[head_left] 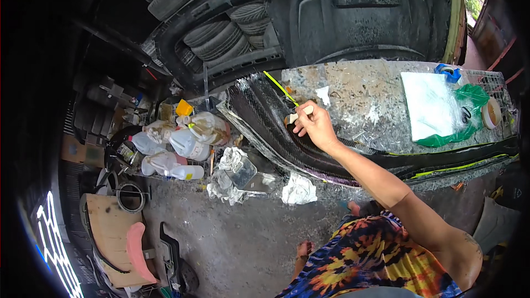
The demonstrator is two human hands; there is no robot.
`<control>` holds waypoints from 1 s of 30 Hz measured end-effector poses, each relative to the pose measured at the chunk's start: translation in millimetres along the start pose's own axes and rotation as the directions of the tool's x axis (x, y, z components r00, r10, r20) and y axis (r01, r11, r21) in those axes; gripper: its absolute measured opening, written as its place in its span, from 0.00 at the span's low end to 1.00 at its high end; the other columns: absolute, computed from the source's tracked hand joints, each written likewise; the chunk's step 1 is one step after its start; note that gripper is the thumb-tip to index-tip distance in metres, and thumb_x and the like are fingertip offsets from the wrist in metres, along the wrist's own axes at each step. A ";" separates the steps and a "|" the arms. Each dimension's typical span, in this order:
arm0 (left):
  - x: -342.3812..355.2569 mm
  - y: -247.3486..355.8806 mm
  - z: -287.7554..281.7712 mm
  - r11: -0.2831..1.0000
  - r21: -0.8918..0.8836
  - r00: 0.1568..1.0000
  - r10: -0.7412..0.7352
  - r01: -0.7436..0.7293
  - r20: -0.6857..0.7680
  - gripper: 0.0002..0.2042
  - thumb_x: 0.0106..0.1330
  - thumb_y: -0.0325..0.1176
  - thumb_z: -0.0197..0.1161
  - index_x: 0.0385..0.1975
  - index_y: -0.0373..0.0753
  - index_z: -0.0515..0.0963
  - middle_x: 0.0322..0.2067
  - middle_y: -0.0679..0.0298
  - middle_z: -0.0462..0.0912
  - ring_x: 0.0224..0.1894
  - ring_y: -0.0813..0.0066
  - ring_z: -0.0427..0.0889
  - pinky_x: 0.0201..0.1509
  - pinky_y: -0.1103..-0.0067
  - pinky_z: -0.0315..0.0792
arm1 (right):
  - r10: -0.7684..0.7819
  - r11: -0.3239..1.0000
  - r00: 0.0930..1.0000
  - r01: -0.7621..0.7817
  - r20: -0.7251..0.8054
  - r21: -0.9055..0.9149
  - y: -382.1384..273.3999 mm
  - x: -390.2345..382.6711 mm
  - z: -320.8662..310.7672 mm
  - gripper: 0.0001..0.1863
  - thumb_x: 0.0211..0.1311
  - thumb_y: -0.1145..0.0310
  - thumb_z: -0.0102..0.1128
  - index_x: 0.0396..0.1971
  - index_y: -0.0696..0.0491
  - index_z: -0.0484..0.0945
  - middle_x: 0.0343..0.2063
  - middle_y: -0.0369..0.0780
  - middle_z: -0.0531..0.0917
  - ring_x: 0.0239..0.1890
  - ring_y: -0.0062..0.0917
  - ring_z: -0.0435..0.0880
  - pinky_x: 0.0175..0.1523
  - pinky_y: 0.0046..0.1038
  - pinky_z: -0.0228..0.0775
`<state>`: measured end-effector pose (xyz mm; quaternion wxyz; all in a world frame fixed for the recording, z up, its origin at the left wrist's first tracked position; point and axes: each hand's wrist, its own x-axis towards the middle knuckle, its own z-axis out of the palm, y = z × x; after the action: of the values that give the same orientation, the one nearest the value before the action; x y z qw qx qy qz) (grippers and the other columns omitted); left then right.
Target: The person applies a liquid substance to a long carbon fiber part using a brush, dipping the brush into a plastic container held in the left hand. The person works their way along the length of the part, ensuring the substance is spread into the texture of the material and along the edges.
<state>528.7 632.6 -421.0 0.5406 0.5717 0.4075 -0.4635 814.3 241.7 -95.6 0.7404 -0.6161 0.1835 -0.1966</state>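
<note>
My right hand (316, 128) is closed around the pale handle of a small brush (295, 117). Its brownish tip is over the raised left part of a long, curved black panel (276, 135), which has a glossy woven surface. I cannot tell whether the bristles touch it. Yellow-green tape (280, 88) runs along the panel's far edge, close to my fingers. Further right the panel narrows along the front of the worktable (361, 91). I do not make out my left hand.
Right on the table lie a white sheet (422, 105), green plastic (472, 105), blue tape (448, 73) and a tape roll (491, 113). Left stand several plastic jugs (190, 143). Crumpled white paper (299, 189) lies by the panel's front edge. Tyres (215, 41) and a black bonnet (364, 16) stand behind.
</note>
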 end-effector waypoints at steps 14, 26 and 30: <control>17.8 10.6 6.6 0.997 0.038 0.998 0.069 -0.069 0.002 0.13 0.69 0.36 0.49 0.40 0.33 0.76 0.33 0.59 0.82 0.32 0.69 0.82 0.33 0.75 0.78 | -0.374 -0.107 0.507 0.808 0.777 -0.579 -43.9 37.3 -17.1 0.14 0.59 0.68 0.52 0.46 0.48 0.70 0.41 0.38 0.73 0.41 0.30 0.77 0.45 0.32 0.73; 17.4 -13.6 8.5 1.000 -0.004 0.999 0.019 -0.019 0.028 0.15 0.70 0.39 0.49 0.38 0.33 0.76 0.31 0.59 0.82 0.30 0.69 0.82 0.30 0.76 0.77 | -0.237 -0.041 0.496 0.854 0.835 -0.519 -42.0 -4.9 -48.3 0.12 0.58 0.67 0.55 0.43 0.49 0.73 0.37 0.38 0.73 0.39 0.28 0.76 0.41 0.32 0.69; 14.6 -10.3 14.4 1.000 -0.015 1.000 0.026 -0.026 0.007 0.15 0.70 0.39 0.49 0.38 0.33 0.76 0.30 0.59 0.82 0.30 0.69 0.82 0.30 0.76 0.77 | -0.438 0.552 0.708 0.698 0.554 -0.456 -71.7 -0.4 -37.7 0.10 0.63 0.70 0.57 0.44 0.51 0.77 0.35 0.41 0.77 0.38 0.38 0.81 0.42 0.33 0.75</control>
<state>520.9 618.6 -437.5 0.5522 0.5711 0.4016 -0.4556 789.9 198.5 -31.6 0.3978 -0.8790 -0.1211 -0.2335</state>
